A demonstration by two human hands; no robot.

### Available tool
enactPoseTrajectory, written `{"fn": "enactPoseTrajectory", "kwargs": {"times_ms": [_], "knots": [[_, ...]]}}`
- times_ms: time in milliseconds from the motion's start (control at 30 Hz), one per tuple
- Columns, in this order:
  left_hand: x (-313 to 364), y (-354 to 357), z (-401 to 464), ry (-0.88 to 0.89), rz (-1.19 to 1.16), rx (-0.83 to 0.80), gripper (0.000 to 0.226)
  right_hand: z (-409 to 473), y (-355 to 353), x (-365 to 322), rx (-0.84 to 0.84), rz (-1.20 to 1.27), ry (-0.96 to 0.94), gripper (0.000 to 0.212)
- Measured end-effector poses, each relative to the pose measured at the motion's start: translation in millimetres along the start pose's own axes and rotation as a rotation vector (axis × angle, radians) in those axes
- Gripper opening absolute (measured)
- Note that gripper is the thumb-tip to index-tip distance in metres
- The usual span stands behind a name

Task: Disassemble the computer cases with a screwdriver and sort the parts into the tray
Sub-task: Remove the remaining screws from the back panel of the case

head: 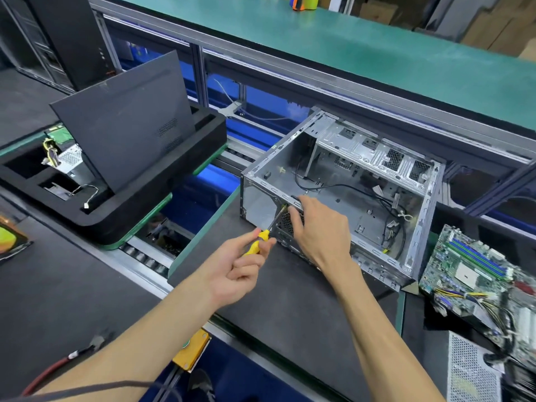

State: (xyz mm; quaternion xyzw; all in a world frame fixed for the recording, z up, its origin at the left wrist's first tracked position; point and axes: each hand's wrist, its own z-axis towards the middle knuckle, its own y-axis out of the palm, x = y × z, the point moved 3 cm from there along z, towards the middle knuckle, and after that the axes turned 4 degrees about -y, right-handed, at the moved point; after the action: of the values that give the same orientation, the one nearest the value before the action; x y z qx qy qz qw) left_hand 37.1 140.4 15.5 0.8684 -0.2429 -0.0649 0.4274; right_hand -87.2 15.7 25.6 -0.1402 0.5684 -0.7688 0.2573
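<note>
Yellow screwdriver (259,241) pinched in left hand (232,274), tip at case (342,198) edge; right hand (319,227) fingers curled on rim. Motherboard (475,280) out, cables left.

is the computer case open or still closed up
Open: the computer case has no side panel, showing its bare metal floor and loose black cables inside.
</note>
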Motion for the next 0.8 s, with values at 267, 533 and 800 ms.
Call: {"fn": "enactPoseTrajectory", "kwargs": {"times_ms": [267, 533, 800], "knots": [[19, 7, -23, 1.159, 1.661, 0.752, 0.022, 1, 0, 2, 0.018, 0.039, -0.004, 0.032], [19, -7, -3, 0.961, 1.206, 0.483, 0.021, 3, -1, 5, -0.007, 0.053, -0.027, 0.029], [2, -6, 4, 0.066, -0.012, -0.029, 0.024, 2, -1, 4, 0.008, 0.037, -0.022, 0.028]]}}
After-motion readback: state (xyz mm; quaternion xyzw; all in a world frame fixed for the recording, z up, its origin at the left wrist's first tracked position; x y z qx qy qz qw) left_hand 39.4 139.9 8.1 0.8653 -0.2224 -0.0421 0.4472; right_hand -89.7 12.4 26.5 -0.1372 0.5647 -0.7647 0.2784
